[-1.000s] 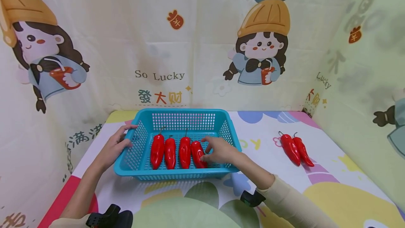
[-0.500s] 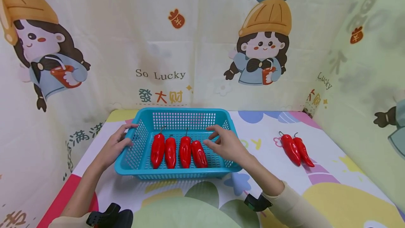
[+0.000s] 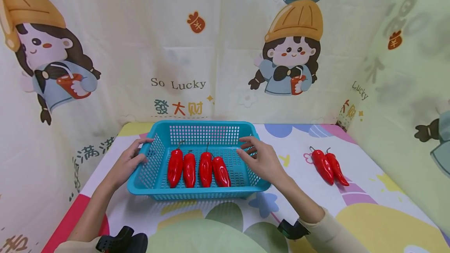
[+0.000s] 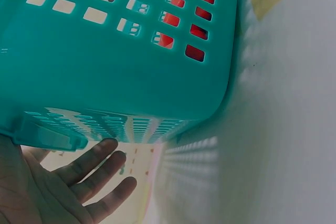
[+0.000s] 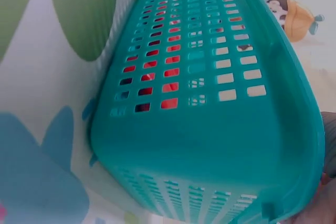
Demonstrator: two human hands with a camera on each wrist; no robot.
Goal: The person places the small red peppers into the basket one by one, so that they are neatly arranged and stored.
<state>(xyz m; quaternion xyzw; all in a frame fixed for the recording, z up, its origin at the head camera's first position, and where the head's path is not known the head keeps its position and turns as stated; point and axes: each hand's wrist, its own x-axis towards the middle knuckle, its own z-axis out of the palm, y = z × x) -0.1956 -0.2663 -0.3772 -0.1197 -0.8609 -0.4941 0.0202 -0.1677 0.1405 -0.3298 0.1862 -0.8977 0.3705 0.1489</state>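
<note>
A blue-green plastic basket stands on the table, its walls full of small square holes. Inside it, several glossy red chili peppers lie side by side, stems mostly toward the far wall. My left hand touches the basket's left rim; the left wrist view shows its fingers fairly straight beside the outer wall. Above the basket's right end hovers my right hand, fingers loosely bent and apart, holding nothing. Only a sliver of that hand shows in the right wrist view, behind the basket.
Two more red chili peppers, a left one and a right one, lie together on the table to the right of the basket. A patterned cloth covers the table. Printed curtains hang behind and at both sides.
My right hand has let go of the rightmost pepper in the basket and moved right, toward the basket's right rim. The left hand has stayed at the left rim.
</note>
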